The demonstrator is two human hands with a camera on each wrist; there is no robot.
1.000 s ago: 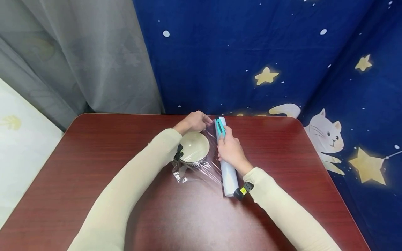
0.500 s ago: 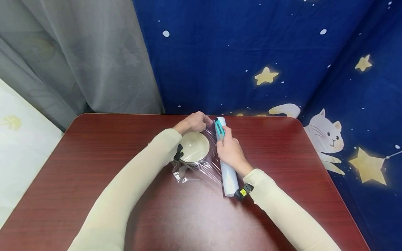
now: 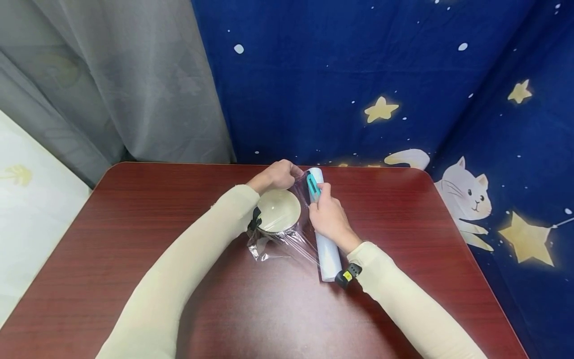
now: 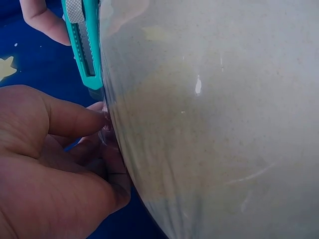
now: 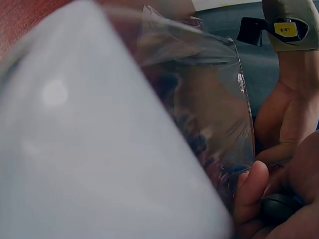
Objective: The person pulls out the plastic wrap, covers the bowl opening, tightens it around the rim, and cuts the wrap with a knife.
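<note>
A pale round bowl [image 3: 279,210] stands near the table's far edge under clear cling film [image 5: 214,89]. Just right of it lies the white cling film roll [image 3: 329,257], pointing away from me, with film stretched from it over the bowl. My left hand [image 3: 280,174] pinches the film's far edge between thumb and fingers, past the bowl's rim. In my right hand [image 3: 331,215] is a teal box cutter [image 4: 85,47], gripped over the roll, its front end close to the film beside my left fingertips. The blade's tip is hidden in these views.
The dark red wooden table [image 3: 251,309] ends right behind the bowl and roll. Beyond it hang a grey curtain [image 3: 134,80] and a blue star-patterned curtain [image 3: 314,89]. Loose crumpled film [image 3: 260,249] spreads on the near side of the bowl.
My right hand and the box cutter have shifted very slightly toward me along the roll. The left hand keeps its pinch on the film, and the bowl stays in place.
</note>
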